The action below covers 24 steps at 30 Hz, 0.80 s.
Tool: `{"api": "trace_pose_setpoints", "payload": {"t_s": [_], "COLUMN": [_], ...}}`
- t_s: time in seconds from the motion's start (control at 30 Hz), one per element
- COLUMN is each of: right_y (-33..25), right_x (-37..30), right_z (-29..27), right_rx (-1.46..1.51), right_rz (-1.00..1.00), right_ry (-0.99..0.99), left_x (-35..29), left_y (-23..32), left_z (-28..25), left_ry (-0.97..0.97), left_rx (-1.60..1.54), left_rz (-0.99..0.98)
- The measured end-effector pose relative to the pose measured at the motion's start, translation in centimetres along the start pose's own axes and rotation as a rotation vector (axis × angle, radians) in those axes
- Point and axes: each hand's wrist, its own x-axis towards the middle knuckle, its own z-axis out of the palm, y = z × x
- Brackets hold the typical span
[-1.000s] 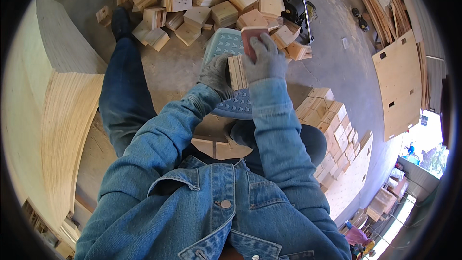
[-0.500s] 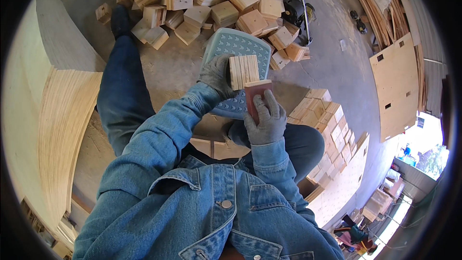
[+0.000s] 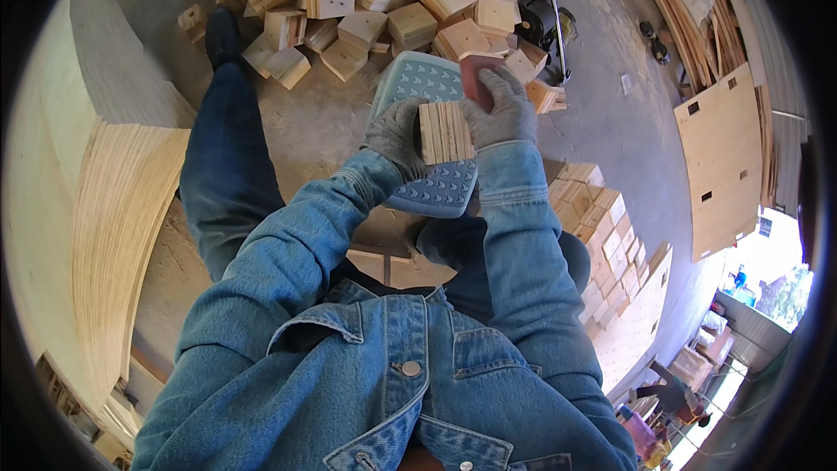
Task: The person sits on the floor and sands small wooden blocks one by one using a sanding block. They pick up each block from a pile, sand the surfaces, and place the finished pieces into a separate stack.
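Note:
My left hand (image 3: 395, 138), in a grey glove, is closed on the left side of a layered plywood block (image 3: 445, 133), whose striped edge grain faces up. My gloved right hand (image 3: 507, 112) grips a reddish-brown sanding block (image 3: 477, 78). It sits just beyond the plywood block's far right corner; whether the two touch, I cannot tell. Beneath both hands is a light blue plastic stool (image 3: 410, 83) with a raised pattern on its top, partly covered by my hands.
A loose heap of plywood blocks (image 3: 362, 30) lies ahead, beside a black machine with a metal bar (image 3: 555, 30). Neatly stacked blocks (image 3: 602, 227) stand right of my knee. Tall plywood sheets (image 3: 122, 235) rise at left. Another person (image 3: 676, 397) is at far lower right.
My right hand has moved away from me and slightly right with the sanding block, from the plywood block's near right corner to beyond its far side. My left hand has barely moved.

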Motion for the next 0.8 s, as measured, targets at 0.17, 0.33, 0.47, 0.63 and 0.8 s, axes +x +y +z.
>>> {"api": "trace_pose_setpoints", "payload": {"t_s": [0.17,0.33,0.47,0.63,0.8], "right_y": [4.2,6.7,4.3,3.0,-0.9], "right_x": [-3.3,-11.6,-11.7,-11.6,-11.0], "right_z": [-0.5,1.1,0.7,1.4,1.8], "right_rx": [-0.016,0.169,0.243,0.103,0.046], "right_rz": [0.184,0.492,0.439,0.332,0.231], "right_ry": [0.072,-0.039,0.047,-0.021,-0.209], "left_x": [0.3,0.3,0.0,-0.9,-3.7], "left_y": [0.4,1.0,1.9,-0.3,-6.0], "left_z": [-0.5,-0.3,-1.0,-5.1,-10.3], "left_ry": [-0.056,-0.008,-0.013,0.241,0.515], "left_rx": [-0.126,-0.092,-0.294,-0.768,-0.828], "left_rz": [0.0,-0.028,-0.154,-0.292,-0.482]}}
